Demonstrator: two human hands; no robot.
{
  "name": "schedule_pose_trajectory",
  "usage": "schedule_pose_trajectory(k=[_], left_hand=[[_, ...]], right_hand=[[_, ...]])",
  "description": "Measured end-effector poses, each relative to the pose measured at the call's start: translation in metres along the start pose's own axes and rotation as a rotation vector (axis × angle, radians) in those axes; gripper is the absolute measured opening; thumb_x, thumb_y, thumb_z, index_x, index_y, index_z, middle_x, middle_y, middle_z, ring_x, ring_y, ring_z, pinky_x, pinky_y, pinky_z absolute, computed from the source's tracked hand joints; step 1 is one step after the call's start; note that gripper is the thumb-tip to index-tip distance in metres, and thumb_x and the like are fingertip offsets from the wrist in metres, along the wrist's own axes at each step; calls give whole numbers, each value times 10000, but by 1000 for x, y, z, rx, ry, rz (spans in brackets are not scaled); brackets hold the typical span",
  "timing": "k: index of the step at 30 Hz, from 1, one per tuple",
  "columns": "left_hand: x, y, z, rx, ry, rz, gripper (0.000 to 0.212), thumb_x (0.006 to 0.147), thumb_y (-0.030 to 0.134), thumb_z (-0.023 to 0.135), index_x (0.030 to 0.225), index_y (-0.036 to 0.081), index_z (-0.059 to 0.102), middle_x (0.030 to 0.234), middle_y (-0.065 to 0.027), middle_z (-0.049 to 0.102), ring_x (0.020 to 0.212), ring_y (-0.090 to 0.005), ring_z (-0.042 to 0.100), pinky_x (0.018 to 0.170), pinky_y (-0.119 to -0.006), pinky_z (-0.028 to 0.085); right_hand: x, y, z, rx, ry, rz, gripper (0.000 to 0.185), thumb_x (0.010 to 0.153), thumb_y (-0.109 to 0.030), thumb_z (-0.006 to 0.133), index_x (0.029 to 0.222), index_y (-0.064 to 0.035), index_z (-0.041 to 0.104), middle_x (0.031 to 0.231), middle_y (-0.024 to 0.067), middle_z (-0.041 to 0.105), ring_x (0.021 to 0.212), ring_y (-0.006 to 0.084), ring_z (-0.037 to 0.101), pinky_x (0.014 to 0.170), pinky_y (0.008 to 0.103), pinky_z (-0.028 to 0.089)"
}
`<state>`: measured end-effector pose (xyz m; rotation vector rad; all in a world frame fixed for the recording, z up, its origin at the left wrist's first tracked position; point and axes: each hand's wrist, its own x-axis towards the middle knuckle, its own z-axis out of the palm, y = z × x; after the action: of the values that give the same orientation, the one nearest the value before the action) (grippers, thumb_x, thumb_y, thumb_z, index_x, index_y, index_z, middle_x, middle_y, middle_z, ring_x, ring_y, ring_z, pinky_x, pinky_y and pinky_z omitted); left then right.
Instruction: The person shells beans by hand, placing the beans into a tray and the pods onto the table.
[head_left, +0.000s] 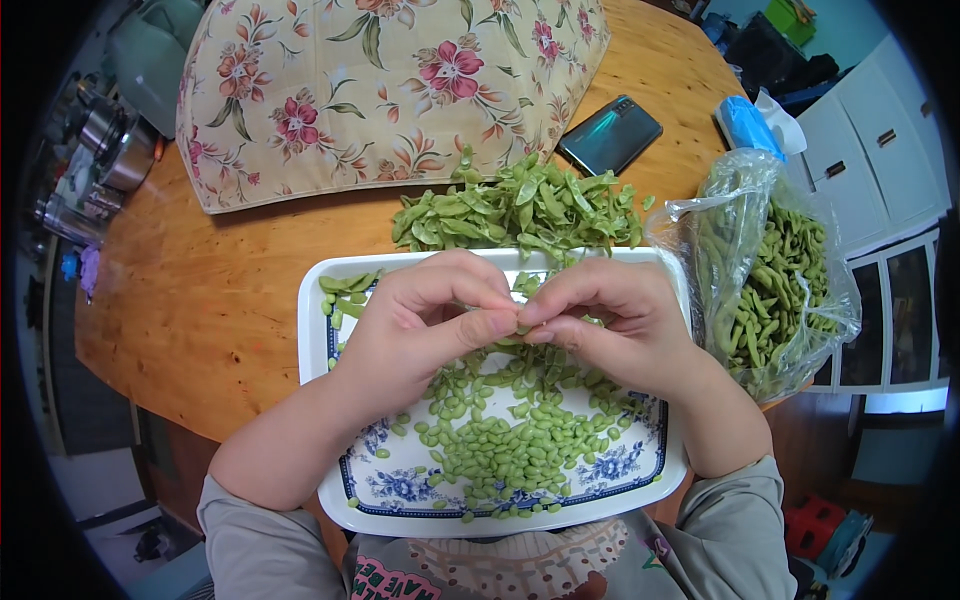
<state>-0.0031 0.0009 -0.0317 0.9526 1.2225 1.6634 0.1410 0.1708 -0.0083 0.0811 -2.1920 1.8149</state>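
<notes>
My left hand (442, 322) and my right hand (600, 322) meet above the far half of a white tray (309, 360) with a blue floral pattern. Their thumbs and forefingers pinch a small green edamame pod (523, 328), mostly hidden by the fingertips. Shelled green soybeans (517, 450) lie loose across the near half of the tray. More pods (349, 285) and beans rest in its far left corner. Just past the tray's far rim is a heap of split, flattened pods (517, 202).
A clear plastic bag (780, 285) of whole pods stands right of the tray. Beyond lie a dark smartphone (613, 135), a floral fabric cover (390, 97) and a blue tissue pack (748, 126). Steel pots (127, 150) stand at the left, past the wooden table (202, 300).
</notes>
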Motion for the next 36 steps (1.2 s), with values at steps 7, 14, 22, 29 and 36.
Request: schedule_pose_trajectory(k=[7,14,22,29,36], left_hand=[[1,7,9,-61,2,-58,128,955,154,642,931,29,634,980,-26,587,885,-108,561,777,-262,468],[1,5,7,65,145,-33,145,1001,144,563,971,22,637,954,-1,569,851,-63,549,737,-221,449],[1,1,1,234,28,141,108,986,139,583,970,37,614,993,-10,580,862,-85,548,756,-228,449],[0,5,4,230,73,65,118,900,87,698,995,17,693,1026,-56,622,881,-110,603,756,-245,485],[0,0,2,186,52,82,114,842,72,760,942,35,719,933,-40,629,843,-109,596,714,-248,487]], right_hand=[[-1,5,0,423,-78,175,170,939,40,581,1109,21,582,1029,95,663,987,156,667,881,268,531],[2,12,-8,713,-106,256,189,938,34,579,1122,-1,549,1045,99,667,1041,169,663,900,288,540],[1,12,-10,564,-95,269,244,908,29,636,1136,3,550,1057,98,670,1030,156,667,889,271,542],[0,7,-2,478,-47,249,232,920,26,620,1144,10,562,1061,82,667,1012,131,662,902,268,529],[-1,6,3,41,-26,75,240,921,2,630,1151,1,562,1025,74,674,979,141,688,840,264,555]])
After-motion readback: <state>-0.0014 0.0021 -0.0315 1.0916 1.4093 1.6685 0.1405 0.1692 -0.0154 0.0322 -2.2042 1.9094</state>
